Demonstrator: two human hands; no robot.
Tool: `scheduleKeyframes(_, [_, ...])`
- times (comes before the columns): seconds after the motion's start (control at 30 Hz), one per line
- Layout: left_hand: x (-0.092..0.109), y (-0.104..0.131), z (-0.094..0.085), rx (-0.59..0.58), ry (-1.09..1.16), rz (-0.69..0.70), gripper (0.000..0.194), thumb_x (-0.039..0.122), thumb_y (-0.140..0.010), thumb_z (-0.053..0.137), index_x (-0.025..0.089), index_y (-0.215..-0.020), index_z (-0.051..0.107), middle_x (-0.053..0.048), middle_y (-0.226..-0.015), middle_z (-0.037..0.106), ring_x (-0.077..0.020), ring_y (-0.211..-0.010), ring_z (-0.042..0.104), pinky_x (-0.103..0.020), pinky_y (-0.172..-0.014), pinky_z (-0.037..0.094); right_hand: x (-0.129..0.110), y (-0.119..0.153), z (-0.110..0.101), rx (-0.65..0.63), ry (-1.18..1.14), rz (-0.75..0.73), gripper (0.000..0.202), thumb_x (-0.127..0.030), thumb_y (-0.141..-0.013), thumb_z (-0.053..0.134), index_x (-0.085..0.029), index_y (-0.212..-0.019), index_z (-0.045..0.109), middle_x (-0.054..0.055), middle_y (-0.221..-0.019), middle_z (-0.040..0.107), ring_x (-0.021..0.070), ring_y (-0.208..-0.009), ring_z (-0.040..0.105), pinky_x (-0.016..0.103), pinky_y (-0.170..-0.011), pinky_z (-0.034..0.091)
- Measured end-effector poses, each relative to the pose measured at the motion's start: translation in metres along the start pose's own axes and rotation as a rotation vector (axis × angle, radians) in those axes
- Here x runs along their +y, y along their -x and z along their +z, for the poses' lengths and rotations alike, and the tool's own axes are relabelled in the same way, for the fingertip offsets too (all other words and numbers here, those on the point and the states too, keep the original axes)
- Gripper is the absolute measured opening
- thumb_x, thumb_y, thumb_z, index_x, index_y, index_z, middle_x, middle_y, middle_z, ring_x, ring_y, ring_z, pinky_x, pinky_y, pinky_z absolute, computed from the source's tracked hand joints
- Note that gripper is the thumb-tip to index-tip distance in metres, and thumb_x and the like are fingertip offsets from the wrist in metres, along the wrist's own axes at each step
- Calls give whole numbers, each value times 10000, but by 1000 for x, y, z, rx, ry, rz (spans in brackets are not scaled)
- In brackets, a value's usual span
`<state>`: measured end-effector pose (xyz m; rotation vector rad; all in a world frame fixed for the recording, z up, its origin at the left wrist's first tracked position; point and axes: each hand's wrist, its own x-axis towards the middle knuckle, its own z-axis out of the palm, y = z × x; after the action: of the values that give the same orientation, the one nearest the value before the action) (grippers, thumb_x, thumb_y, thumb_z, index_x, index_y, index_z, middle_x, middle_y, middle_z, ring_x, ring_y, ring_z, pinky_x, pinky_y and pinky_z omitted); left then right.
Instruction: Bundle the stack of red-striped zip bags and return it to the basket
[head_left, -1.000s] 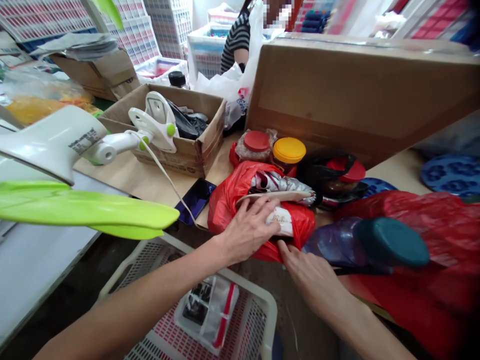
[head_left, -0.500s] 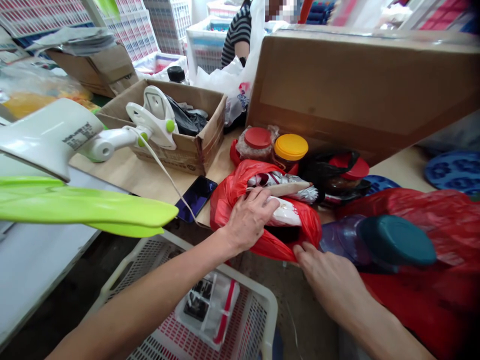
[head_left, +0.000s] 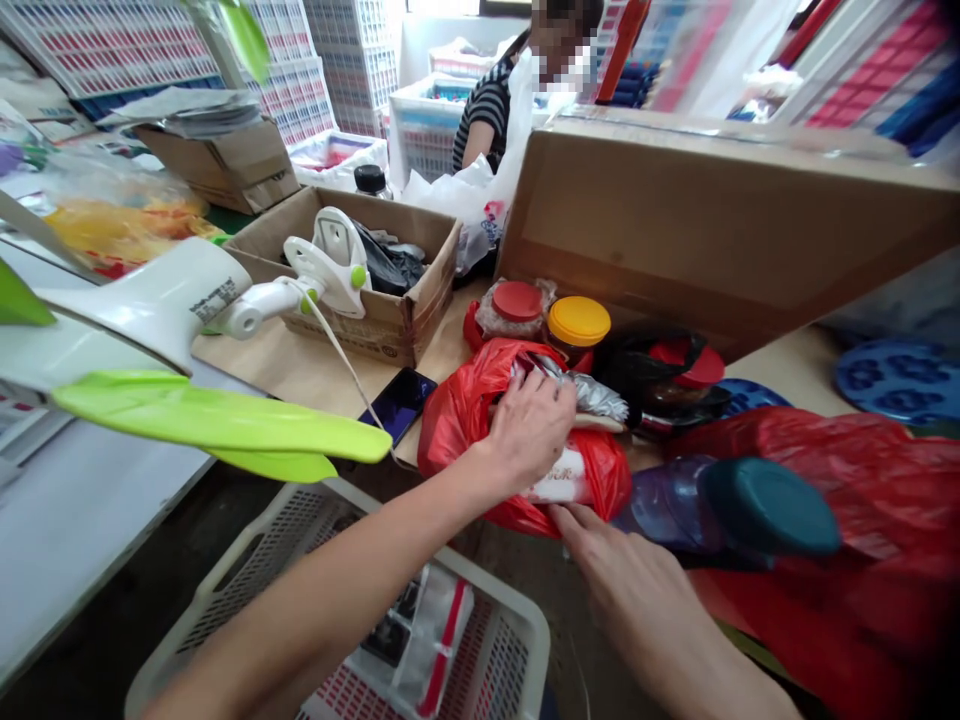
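Note:
A red plastic bag (head_left: 457, 405) lies open at the table's near edge. Out of its mouth show a silver foil packet (head_left: 600, 397) and a white packet (head_left: 562, 478) with reddish printing. My left hand (head_left: 532, 425) reaches over the bag, its fingers curled closed on the foil packet; the fingertips are partly hidden. At the near rim, my right hand (head_left: 619, 565) pinches the red plastic. Just right of the bag, a purple bottle (head_left: 667, 500) with a teal lid (head_left: 772, 505) lies tilted.
Behind the bag stand a red-lidded jar (head_left: 517, 302), a yellow-lidded jar (head_left: 577, 322) and a large cardboard box (head_left: 675, 230). A phone (head_left: 401, 400) lies left, near a fan with green blades (head_left: 225, 420). Below is a white basket (head_left: 510, 600). A person (head_left: 484, 125) sits beyond the table.
My left hand has moved up and right, from a beige-edged packet onto the foil packet. My right hand has shifted left along the bag's rim. The white packet's printing now shows. The view has tilted slightly.

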<state>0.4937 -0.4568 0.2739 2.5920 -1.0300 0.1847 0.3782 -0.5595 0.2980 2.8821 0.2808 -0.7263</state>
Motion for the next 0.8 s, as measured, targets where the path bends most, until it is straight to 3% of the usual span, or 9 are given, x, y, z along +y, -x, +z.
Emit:
scheduleKeyframes(0.13, [-4, -1, 21, -111, -28, 31, 231, 233, -855, 459, 127, -784, 652, -124, -838, 684, -282, -969, 547, -467, -892, 429, 25, 3, -31, 161, -38, 138, 365, -109, -821, 473, -246, -1148, 561, 45, -953, 690, 223, -716, 672, 296, -534, 434])
scheduleKeyframes(0.27, [-4, 9, 22, -89, -20, -62, 326, 292, -894, 399, 117, -793, 655, -128, -834, 679, -271, -899, 579, -457, -859, 457, 57, -33, -81, 376, 21, 278, 251, -256, -867, 460, -254, -1070, 609, 52, -758, 680, 257, -713, 659, 300, -522, 403])
scheduleKeyframes(0.37, [1, 14, 16, -45, 0, -137, 304, 271, -893, 392, 100, -844, 638, -135, -886, 662, -292, -976, 563, -465, -851, 473, 62, -77, -103, 289, 92, 258, 214, -299, -850, 516, -193, -976, 651, 112, -866, 685, 274, -806, 664, 293, -567, 441])
scheduleKeyframes(0.47, [3, 19, 12, -17, 40, -168, 267, 238, -886, 390, 110, -915, 622, -129, -1003, 643, -276, -1053, 544, -436, -880, 483, 48, -114, -97, 231, 131, 178, 196, -160, -836, 506, -131, -954, 659, 150, -900, 682, 269, -873, 662, 290, -644, 472])
scheduleKeyframes(0.57, [-3, 23, 11, 74, 155, -298, 390, 157, -861, 379, 101, -1237, 466, -161, -1292, 503, -251, -1174, 498, -381, -933, 475, 32, -134, -76, 241, 147, 141, 276, -64, -851, 401, -86, -989, 640, 192, -965, 662, 246, -911, 658, 277, -689, 480])
scheduleKeyframes(0.7, [-24, 25, 10, 193, 385, -495, 661, 173, -796, 470, 73, -1397, 215, -216, -1428, 329, -299, -1335, 311, -446, -1042, 377, 36, -138, -61, 271, 171, 115, 280, -70, -834, 424, -60, -1071, 573, 216, -1008, 639, 258, -887, 665, 287, -667, 486])
scheduleKeyframes(0.8, [-37, 25, 8, 222, 483, -465, 818, 192, -729, 539, 59, -1422, 125, -221, -1479, 233, -312, -1390, 161, -489, -1106, 259, 50, -128, -65, 291, 190, 68, 255, -105, -851, 404, -93, -1053, 559, 165, -927, 667, 256, -847, 671, 289, -642, 478])
